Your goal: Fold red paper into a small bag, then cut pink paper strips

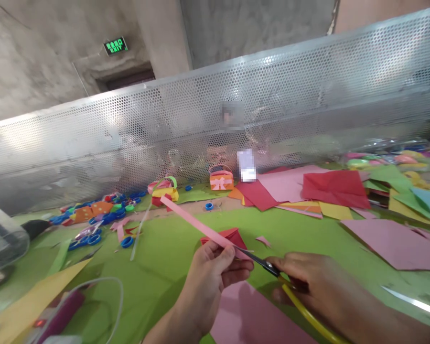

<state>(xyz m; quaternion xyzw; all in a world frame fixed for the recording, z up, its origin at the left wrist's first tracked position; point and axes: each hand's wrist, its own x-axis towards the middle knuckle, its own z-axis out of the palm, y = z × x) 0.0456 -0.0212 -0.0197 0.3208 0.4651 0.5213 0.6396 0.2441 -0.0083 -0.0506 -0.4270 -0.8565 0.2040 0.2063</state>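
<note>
My left hand pinches a long pink paper strip that slants up and to the left over the green table. In my right hand is a pair of scissors with yellow handles and dark blades. The blades meet the strip's near end beside my left fingertips; whether they are fully closed is hard to see. A folded red paper piece lies just behind my left hand. Below both hands rests a pink paper sheet, and a small pink scrap lies close by.
A small orange paper basket with a pink bow stands near the perforated metal panel. Red paper and other coloured sheets spread at right. Blue scissors and scraps lie at left, near a purple-handled tool with a white cord.
</note>
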